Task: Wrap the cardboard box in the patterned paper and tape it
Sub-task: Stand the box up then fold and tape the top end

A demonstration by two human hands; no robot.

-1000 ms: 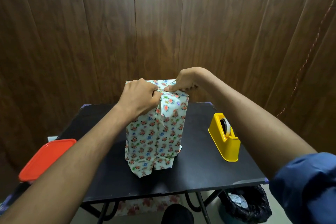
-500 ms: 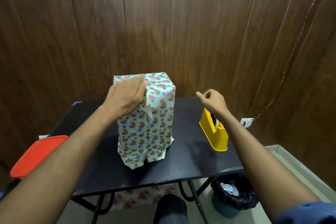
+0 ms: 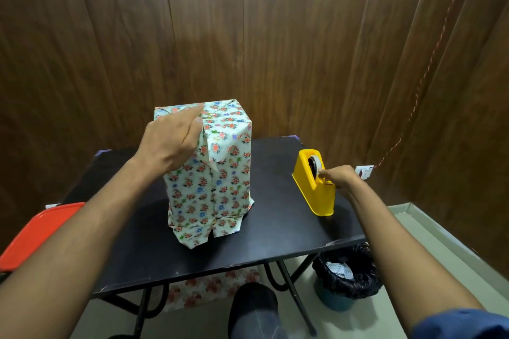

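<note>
Pressing down on the folded top of the paper-wrapped cardboard box (image 3: pixel 209 168), the left hand (image 3: pixel 170 140) grips the upper near edge of the patterned paper (image 3: pixel 228 129) with curled fingers, while the box stands upright in the middle of the black counter (image 3: pixel 275 234). The right hand (image 3: pixel 337 177) pinches the tape end at the roll seated in the yellow tape dispenser (image 3: pixel 312 190), which stands on the counter's right side, well apart from the box. Outward, a red lid (image 3: pixel 41 231) lies at the left edge, and a bin (image 3: pixel 347 275) lined with a black bag, holding a scrap of paper, stands on the floor below right.
</note>
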